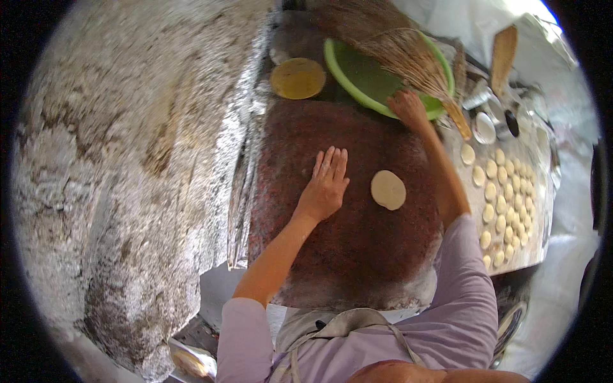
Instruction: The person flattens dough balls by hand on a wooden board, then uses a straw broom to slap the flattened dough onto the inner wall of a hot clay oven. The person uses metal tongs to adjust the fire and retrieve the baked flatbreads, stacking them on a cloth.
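My left hand [325, 183] lies palm down over the reddish-brown work surface [345, 255], fingers stretched out, holding nothing. To its right a flat round of pale dough [388, 190] rests on the surface, apart from both hands. Farther off, my right hand [408, 105] reaches over the near rim of a green basin [357, 94]. Its fingers look curled together inside the rim; what they hold, if anything, I cannot make out. A straw whisk broom [415, 67] lies across the basin, its bound handle pointing toward me.
A yellow round dish [297, 78] stands at the far left of the surface. On the right, a pale board [533, 246] carries rows of several small dough pieces [501, 204]. White cups [484, 127] and a wooden paddle [504, 57] stand behind it. A rough whitish wall-like mass [140, 159] borders the left.
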`<state>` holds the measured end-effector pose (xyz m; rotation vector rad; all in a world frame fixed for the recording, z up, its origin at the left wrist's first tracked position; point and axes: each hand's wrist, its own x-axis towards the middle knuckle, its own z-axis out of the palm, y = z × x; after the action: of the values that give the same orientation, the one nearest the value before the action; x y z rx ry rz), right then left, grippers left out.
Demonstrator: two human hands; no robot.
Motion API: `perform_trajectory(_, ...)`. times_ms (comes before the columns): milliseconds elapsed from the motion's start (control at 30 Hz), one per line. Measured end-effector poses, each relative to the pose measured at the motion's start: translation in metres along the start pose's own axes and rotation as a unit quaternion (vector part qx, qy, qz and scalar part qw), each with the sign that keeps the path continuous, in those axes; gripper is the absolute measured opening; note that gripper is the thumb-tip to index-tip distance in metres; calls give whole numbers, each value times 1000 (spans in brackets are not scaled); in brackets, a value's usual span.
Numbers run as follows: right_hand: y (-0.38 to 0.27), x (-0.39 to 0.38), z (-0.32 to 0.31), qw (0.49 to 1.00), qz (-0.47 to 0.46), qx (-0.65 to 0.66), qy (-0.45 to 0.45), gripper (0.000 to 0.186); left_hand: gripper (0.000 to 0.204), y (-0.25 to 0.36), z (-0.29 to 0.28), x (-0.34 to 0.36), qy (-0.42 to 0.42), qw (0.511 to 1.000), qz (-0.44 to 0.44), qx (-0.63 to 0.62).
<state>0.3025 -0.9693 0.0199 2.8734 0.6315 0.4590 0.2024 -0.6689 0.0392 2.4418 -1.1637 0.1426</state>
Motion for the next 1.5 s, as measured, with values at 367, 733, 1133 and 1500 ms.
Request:
perform_trajectory(367, -184, -116, -129, 698, 244, 671, 55, 36, 58, 17, 5, 79, -93, 981, 166, -40)
perform_trajectory(733, 7, -13, 10, 984, 65, -7, -163, 29, 54, 4, -21, -36, -27, 998, -55, -34)
perform_trajectory(1133, -20, 0, 0, 947, 281, 142, -58, 16, 64, 5, -25, -36, 13, 996, -62, -64)
perform_trajectory(1500, -194, -62, -91, 937, 282, 192, 73, 64, 69, 2, -20, -38, 54, 997, -28, -56)
